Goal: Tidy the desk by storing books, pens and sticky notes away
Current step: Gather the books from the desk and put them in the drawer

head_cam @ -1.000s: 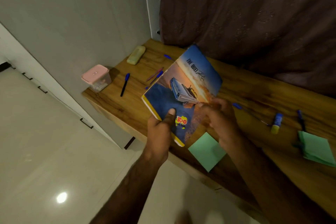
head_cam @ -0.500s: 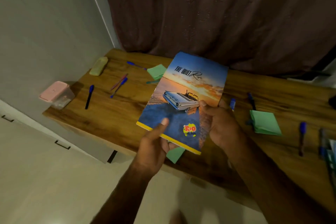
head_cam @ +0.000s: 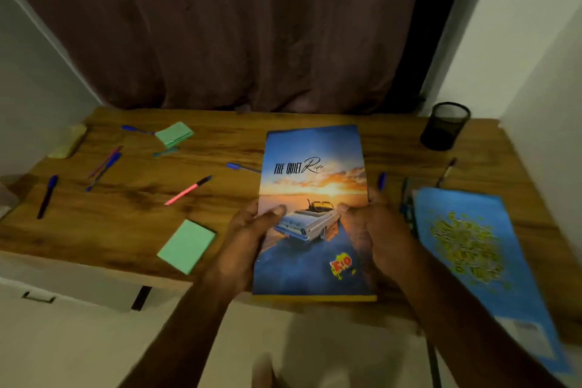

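A: Starting at the left of the frame, what do we have on the tabletop (head_cam: 126,224)?

B: A dark blue pen (head_cam: 48,195) lies at the far left and a green sticky pad (head_cam: 174,134) sits in the upper left. Then come a pink pen (head_cam: 189,190) and a second green pad (head_cam: 186,246) near the front edge. None of it is stored yet.

A: And our hands?

B: Our left grip (head_cam: 248,239) is curled round the left long edge of the car-cover book (head_cam: 311,167), thumb flat on the cover and fingers tucked beneath. Our right grip (head_cam: 378,236) does the same on the right edge. Both are closed on the book and hold nothing else.

A: Where does the book sit?

B: It is in the centre of the frame, over the tabletop, with its near end past the front edge. We cannot tell whether it touches the wood.

A: How will it handle?

B: We judge it light and thin, with a soft cover that will flex if taken by one corner. The cover looks glossy and probably slippery. The best hold is midway along both long edges, thumbs on top.

A: Further right?

B: A second blue book (head_cam: 466,242) lies at the right. A black mesh cup (head_cam: 444,126) stands in the upper right, and we take it to be for the pens.
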Demonstrator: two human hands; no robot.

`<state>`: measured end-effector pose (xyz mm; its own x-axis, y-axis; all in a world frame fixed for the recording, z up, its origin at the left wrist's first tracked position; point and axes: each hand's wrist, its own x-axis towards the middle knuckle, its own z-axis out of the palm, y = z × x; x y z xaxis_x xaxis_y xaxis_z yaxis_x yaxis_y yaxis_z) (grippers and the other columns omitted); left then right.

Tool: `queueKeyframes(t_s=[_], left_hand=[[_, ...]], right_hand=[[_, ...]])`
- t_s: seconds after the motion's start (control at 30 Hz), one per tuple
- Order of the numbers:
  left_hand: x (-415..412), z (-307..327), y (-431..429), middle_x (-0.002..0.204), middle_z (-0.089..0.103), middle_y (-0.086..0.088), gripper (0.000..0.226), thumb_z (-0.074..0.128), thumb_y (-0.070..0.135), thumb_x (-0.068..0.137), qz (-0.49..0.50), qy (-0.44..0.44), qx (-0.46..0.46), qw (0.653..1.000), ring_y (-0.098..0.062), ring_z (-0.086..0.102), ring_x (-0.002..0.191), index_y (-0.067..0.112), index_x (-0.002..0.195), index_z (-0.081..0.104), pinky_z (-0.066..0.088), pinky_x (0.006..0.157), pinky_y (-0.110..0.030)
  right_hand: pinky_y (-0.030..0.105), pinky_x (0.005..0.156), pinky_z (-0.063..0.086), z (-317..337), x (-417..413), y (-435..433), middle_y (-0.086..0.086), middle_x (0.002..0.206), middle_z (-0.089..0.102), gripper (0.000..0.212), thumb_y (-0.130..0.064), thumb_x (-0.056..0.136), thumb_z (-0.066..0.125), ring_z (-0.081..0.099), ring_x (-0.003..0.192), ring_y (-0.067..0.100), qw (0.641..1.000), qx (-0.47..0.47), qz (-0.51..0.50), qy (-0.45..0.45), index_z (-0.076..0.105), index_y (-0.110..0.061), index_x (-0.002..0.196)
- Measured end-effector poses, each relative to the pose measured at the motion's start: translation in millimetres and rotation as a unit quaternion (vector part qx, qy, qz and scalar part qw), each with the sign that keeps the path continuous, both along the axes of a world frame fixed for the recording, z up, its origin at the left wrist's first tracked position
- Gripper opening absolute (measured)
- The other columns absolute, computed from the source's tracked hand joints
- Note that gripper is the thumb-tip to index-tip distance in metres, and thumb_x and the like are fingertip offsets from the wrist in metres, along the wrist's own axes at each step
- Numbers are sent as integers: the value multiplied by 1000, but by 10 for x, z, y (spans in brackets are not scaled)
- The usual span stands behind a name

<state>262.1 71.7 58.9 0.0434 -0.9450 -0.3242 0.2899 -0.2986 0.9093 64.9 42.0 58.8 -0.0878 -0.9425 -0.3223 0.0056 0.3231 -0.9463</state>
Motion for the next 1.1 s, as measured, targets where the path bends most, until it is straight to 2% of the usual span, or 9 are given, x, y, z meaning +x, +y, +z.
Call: queueKeyframes(t_s=[0.07, 0.17, 0.3, 0.4, 0.53, 0.63, 0.87, 0.97, 1.1], left_hand=[[-449, -58, 14, 113, 71, -20, 24, 61, 7, 94, -11, -46, 4, 999, -35, 71, 102, 4, 118, 63, 58, 89, -48], [-1039, -104, 54, 112, 72, -16, 26, 60, 9, 96, -45, -71, -3, 996, -33, 71, 103, 10, 121, 61, 55, 93, -53], [-1650, -149, 113, 115, 72, -7, 25, 59, 18, 98, -133, -128, -39, 982, -25, 70, 107, 17, 122, 60, 54, 94, -50], [-1990, -171, 131, 102, 73, -4, 17, 58, 30, 99, -184, -179, 17, 966, -22, 71, 90, 25, 115, 62, 59, 74, -46], [-2344, -197, 136, 93, 69, 3, 9, 52, 39, 101, -244, -199, 167, 934, -15, 66, 85, 31, 99, 58, 57, 71, -37], [-2498, -273, 97, 85, 61, 2, 20, 40, 28, 106, -293, -178, 214, 915, -7, 60, 71, 18, 97, 54, 52, 53, -19], [-2624, -470, 155, 98, 62, -6, 12, 47, 8, 102, -230, -223, 186, 929, -14, 59, 83, 9, 111, 55, 47, 65, -19], [-2611, -433, 119, 97, 60, -8, 11, 48, 5, 101, -242, -257, 174, 919, -20, 59, 89, 8, 109, 55, 49, 77, -26], [-2559, -368, 63, 90, 58, -4, 18, 45, 5, 103, -249, -254, 185, 916, -18, 58, 87, 16, 93, 55, 47, 75, -24]], right_hand=[[31, 73, 62, -3, -456, 100, 9, 92, 74, 36, -21, 78, 76, 74, 79, 21, 1000, 6, -8, -14, 70, -15, 113], [14, 36, 38, 55, -1109, 248, -3, 52, 61, 23, 11, 91, 61, 52, 42, 4, 999, 34, -12, -40, 71, -10, 90], [30, 58, 41, 27, -1749, 381, 12, 67, 63, 15, 0, 80, 71, 56, 65, 29, 997, 37, -61, -17, 73, -15, 78], [46, 71, 45, -14, -2062, 470, 15, 80, 63, 16, -1, 89, 65, 57, 80, 33, 995, 43, -78, 36, 72, -15, 83], [33, 56, 37, -148, -2405, 581, 13, 76, 51, 16, -2, 98, 58, 46, 61, 21, 987, 106, -63, 106, 60, -8, 84], [37, 70, 53, -320, -2584, 654, 12, 85, 64, 6, -13, 86, 72, 62, 76, 29, 968, 116, -50, 215, 66, -11, 86], [22, 68, 43, -668, -2760, 725, 18, 97, 57, 15, 8, 101, 51, 56, 87, 30, 971, 193, -1, 142, 65, 3, 96], [31, 68, 45, -643, -2775, 608, 13, 83, 64, 29, 11, 95, 55, 60, 80, 28, 972, 171, -48, 156, 65, -9, 75], [31, 64, 46, -518, -2789, 609, 17, 112, 65, 32, 9, 94, 64, 60, 84, 26, 978, 119, -102, 135, 66, -10, 120]])
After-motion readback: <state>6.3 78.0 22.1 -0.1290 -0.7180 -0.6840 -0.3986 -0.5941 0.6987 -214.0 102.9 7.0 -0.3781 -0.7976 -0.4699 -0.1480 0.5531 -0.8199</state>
